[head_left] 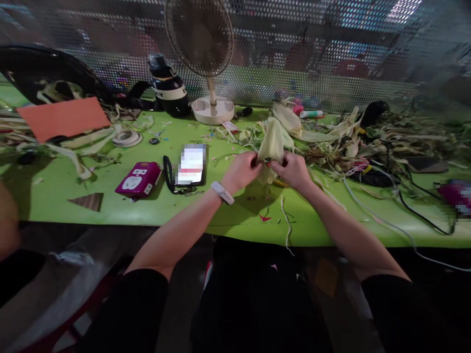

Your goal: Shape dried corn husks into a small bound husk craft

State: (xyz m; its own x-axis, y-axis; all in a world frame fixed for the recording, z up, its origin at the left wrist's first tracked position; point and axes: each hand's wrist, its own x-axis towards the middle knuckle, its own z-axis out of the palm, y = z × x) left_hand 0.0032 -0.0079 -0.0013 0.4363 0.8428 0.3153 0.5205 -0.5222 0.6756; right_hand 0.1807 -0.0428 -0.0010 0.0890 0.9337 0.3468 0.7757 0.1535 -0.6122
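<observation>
Between my two hands a pale corn husk (271, 139) stands up above the green table. My left hand (243, 170), with a white band on its wrist, pinches the husk's lower left side. On the other side, my right hand (292, 169) grips the lower right edge with thumb and fingers closed. A small red bit shows between the thumbs; I cannot make out what it is. Just below the hands, a thin strip of husk (286, 220) lies near the table's front edge, beside a red scrap (264, 218).
Heaped husks (331, 142) and cables fill the right side. Behind stand a fan (211, 108) and a black bottle (169, 93). To the left lie a phone (191, 164), a purple power socket (139, 180) and an orange sheet (64, 119). Another person's arm (6, 220) shows at far left.
</observation>
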